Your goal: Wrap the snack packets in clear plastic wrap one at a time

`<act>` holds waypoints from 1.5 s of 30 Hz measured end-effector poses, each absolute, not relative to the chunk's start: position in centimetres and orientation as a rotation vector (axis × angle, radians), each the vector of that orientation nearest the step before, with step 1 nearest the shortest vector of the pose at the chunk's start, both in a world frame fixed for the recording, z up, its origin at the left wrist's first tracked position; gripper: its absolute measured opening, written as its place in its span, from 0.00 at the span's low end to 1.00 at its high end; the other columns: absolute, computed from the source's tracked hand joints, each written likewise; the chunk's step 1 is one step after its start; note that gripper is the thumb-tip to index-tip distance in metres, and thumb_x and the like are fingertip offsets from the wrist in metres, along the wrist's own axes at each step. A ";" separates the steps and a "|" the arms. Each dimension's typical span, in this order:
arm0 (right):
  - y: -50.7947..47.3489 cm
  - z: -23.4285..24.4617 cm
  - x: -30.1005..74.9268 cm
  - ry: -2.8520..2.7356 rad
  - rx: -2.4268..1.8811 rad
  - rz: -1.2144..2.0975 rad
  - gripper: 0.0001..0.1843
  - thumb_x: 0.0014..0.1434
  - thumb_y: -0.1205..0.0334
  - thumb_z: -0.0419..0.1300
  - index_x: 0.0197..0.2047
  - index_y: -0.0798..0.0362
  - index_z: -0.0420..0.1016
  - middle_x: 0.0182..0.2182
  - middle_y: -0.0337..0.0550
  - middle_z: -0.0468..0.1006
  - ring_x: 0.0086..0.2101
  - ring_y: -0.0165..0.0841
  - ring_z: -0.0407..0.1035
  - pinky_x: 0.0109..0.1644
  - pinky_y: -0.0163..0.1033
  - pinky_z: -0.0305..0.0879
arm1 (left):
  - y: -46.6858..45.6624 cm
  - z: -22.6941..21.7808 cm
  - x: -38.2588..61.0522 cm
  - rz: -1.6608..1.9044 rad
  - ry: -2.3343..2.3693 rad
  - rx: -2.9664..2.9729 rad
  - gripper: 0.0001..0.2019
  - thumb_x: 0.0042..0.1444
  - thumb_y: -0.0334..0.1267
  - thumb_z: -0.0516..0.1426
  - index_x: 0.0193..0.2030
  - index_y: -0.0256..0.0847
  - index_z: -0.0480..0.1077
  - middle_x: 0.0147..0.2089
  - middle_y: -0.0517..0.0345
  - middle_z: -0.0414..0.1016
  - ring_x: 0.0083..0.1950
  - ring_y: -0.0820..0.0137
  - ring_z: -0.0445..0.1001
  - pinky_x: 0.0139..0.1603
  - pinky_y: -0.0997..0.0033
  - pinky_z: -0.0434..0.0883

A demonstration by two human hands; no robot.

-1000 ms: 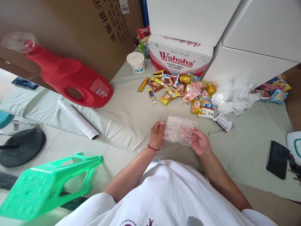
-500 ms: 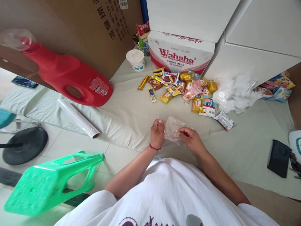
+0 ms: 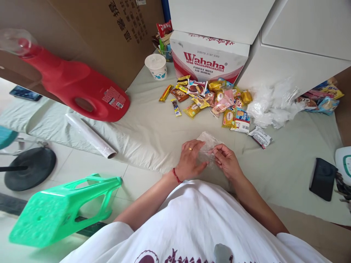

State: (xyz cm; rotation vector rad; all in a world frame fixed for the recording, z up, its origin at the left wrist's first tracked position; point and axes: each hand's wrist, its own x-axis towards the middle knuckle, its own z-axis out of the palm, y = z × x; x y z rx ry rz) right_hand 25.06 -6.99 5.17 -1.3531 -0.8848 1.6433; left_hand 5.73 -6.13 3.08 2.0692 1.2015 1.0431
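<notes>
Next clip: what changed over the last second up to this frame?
The clear plastic bag, held spread between both hands a second ago, has been gathered smaller. The left hand turned palm down and now lies flat over its left part. The right hand keeps a pinch grip on its right edge. The snack packets, red jug and green stool stayed put.

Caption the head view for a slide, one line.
Left hand and right hand handle a crumpled clear plastic bag over a pale sheet, wrapped snacks scattered beyond.
</notes>
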 end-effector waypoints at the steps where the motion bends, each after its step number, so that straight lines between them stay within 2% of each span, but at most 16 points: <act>1: -7.1 5.3 25.0 -0.943 -1.338 1.630 0.22 0.56 0.37 0.68 0.36 0.47 0.73 0.39 0.40 0.82 0.20 0.24 0.51 0.21 0.35 0.47 | -6.2 3.0 6.1 0.994 1.229 2.071 0.25 0.54 0.44 0.66 0.58 0.43 0.70 0.58 0.43 0.75 0.61 0.51 0.71 0.64 0.48 0.62; 4: -7.7 5.6 25.4 -1.091 -1.370 1.487 0.20 0.62 0.39 0.64 0.44 0.46 0.75 0.35 0.39 0.79 0.21 0.27 0.54 0.24 0.37 0.51 | -5.9 2.6 6.9 1.032 1.378 1.887 0.06 0.61 0.40 0.60 0.44 0.45 0.73 0.47 0.49 0.78 0.53 0.56 0.74 0.59 0.52 0.65; 5: -7.9 5.6 25.6 -1.103 -1.422 1.365 0.20 0.63 0.39 0.64 0.47 0.45 0.75 0.32 0.38 0.77 0.22 0.28 0.55 0.26 0.37 0.53 | -5.8 2.6 7.0 1.091 1.410 1.794 0.04 0.64 0.40 0.58 0.40 0.45 0.73 0.43 0.50 0.78 0.50 0.58 0.74 0.56 0.55 0.67; 7: -8.2 5.4 26.3 -1.060 -1.547 1.030 0.22 0.61 0.41 0.66 0.52 0.44 0.73 0.31 0.37 0.74 0.25 0.31 0.59 0.30 0.38 0.59 | -5.5 2.5 6.9 1.212 1.446 1.630 0.07 0.66 0.42 0.56 0.38 0.46 0.71 0.41 0.53 0.76 0.47 0.62 0.74 0.52 0.59 0.69; 9: -8.4 5.0 26.9 -0.968 -1.607 0.833 0.28 0.56 0.42 0.71 0.55 0.44 0.71 0.40 0.42 0.76 0.34 0.34 0.66 0.38 0.40 0.67 | -5.4 2.6 6.6 1.286 1.460 1.560 0.07 0.67 0.43 0.56 0.39 0.46 0.70 0.41 0.53 0.75 0.46 0.63 0.74 0.50 0.61 0.70; 11: -8.5 4.6 27.2 -0.843 -1.575 1.002 0.35 0.53 0.38 0.72 0.58 0.43 0.70 0.50 0.47 0.76 0.43 0.39 0.70 0.43 0.42 0.72 | -5.6 2.7 6.4 1.305 1.459 1.587 0.06 0.66 0.43 0.57 0.40 0.46 0.71 0.43 0.52 0.75 0.47 0.63 0.75 0.51 0.61 0.70; 13: -8.6 4.3 27.0 -0.712 -1.478 1.349 0.37 0.52 0.34 0.71 0.59 0.42 0.70 0.52 0.49 0.78 0.46 0.42 0.73 0.43 0.45 0.74 | -5.9 2.8 6.5 1.302 1.439 1.635 0.05 0.66 0.42 0.58 0.40 0.46 0.72 0.46 0.50 0.75 0.49 0.62 0.75 0.52 0.60 0.71; 16: -8.4 4.2 26.3 -0.679 -1.412 1.584 0.32 0.47 0.38 0.75 0.49 0.45 0.76 0.39 0.43 0.80 0.37 0.38 0.73 0.40 0.43 0.73 | -6.0 2.7 7.1 1.322 1.391 1.560 0.05 0.64 0.43 0.59 0.41 0.45 0.72 0.46 0.50 0.76 0.50 0.62 0.75 0.54 0.60 0.71; 20: -7.8 3.9 26.4 -0.729 -1.461 1.438 0.22 0.45 0.44 0.76 0.34 0.49 0.77 0.25 0.35 0.72 0.26 0.29 0.63 0.32 0.38 0.64 | -4.6 1.9 6.8 1.384 1.320 0.908 0.09 0.61 0.46 0.61 0.38 0.45 0.67 0.42 0.56 0.76 0.48 0.67 0.76 0.52 0.64 0.73; 25: -7.8 3.3 28.6 -0.647 -1.533 1.439 0.23 0.41 0.46 0.77 0.32 0.50 0.75 0.25 0.34 0.71 0.24 0.27 0.61 0.27 0.35 0.60 | -2.9 1.2 3.9 1.388 1.203 0.299 0.16 0.49 0.42 0.66 0.34 0.44 0.62 0.37 0.60 0.76 0.42 0.70 0.78 0.41 0.70 0.75; 29: -7.9 3.1 30.3 -0.689 -1.588 1.420 0.26 0.38 0.44 0.79 0.31 0.50 0.75 0.23 0.33 0.69 0.24 0.26 0.59 0.23 0.33 0.55 | -3.4 1.9 1.4 1.295 1.169 0.220 0.12 0.43 0.36 0.65 0.33 0.42 0.66 0.38 0.56 0.80 0.45 0.63 0.82 0.41 0.65 0.77; 32: -7.8 3.1 31.2 -0.817 -1.626 1.422 0.25 0.42 0.42 0.77 0.32 0.51 0.76 0.23 0.33 0.68 0.24 0.26 0.58 0.23 0.32 0.55 | -3.2 2.9 -0.4 1.156 1.156 0.183 0.13 0.52 0.48 0.61 0.36 0.42 0.67 0.44 0.50 0.83 0.47 0.57 0.84 0.43 0.61 0.78; 35: -7.5 3.3 31.9 -0.963 -1.650 1.432 0.25 0.46 0.41 0.75 0.34 0.51 0.76 0.22 0.32 0.66 0.23 0.27 0.57 0.24 0.33 0.55 | -1.3 3.8 -1.9 0.936 1.232 0.222 0.24 0.62 0.63 0.51 0.40 0.41 0.67 0.43 0.44 0.84 0.43 0.56 0.85 0.39 0.62 0.78; 38: -7.1 3.5 32.6 -1.099 -1.668 1.442 0.24 0.49 0.40 0.72 0.35 0.51 0.75 0.22 0.31 0.65 0.23 0.27 0.56 0.25 0.34 0.55 | 1.5 4.2 -2.9 0.668 1.312 0.294 0.28 0.65 0.65 0.48 0.41 0.39 0.69 0.39 0.39 0.84 0.36 0.58 0.85 0.31 0.67 0.76; 42: -6.6 3.7 33.6 -1.328 -1.709 1.408 0.21 0.52 0.40 0.68 0.35 0.51 0.74 0.24 0.33 0.67 0.24 0.28 0.58 0.28 0.35 0.56 | 4.1 3.8 -2.9 0.532 1.392 0.476 0.25 0.59 0.62 0.59 0.36 0.37 0.73 0.34 0.37 0.83 0.32 0.58 0.83 0.26 0.69 0.71; 45: -5.9 4.0 34.8 -1.584 -1.780 1.332 0.18 0.55 0.44 0.65 0.37 0.51 0.77 0.27 0.38 0.73 0.27 0.32 0.65 0.32 0.38 0.61 | 4.5 3.1 -2.0 0.608 1.436 0.621 0.18 0.51 0.50 0.69 0.30 0.38 0.72 0.26 0.47 0.79 0.25 0.64 0.78 0.24 0.72 0.66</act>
